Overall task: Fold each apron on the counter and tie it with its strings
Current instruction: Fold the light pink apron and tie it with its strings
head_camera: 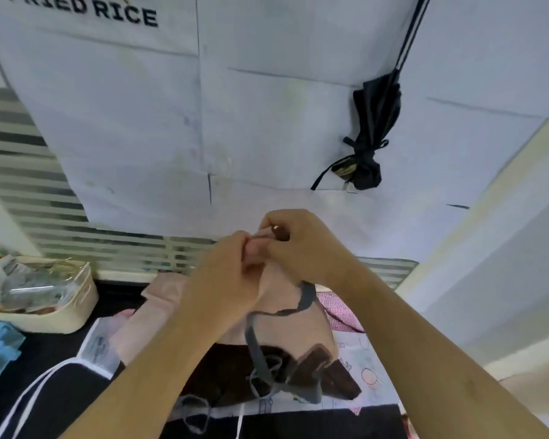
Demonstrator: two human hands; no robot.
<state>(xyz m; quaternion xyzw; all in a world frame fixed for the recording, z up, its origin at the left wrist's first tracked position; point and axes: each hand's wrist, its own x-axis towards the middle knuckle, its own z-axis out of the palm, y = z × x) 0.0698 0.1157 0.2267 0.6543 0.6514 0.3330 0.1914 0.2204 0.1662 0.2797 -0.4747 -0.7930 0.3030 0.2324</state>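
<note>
Both hands, left hand (232, 274) and right hand (301, 245), meet raised above the tabletop (114, 299), fingers pinching the top of a pink apron (286, 324) whose grey strings (267, 359) dangle below.

Pale pink apron (286, 324) with grey strings (260, 350), black tied bundle (371, 137), cream basket (73, 299).

My arms are bare from the wrists back to the near edge of view, with no sleeves on them. My left hand (232, 274) and right hand (301, 245) wear no gloves, rings, or watch.
</note>
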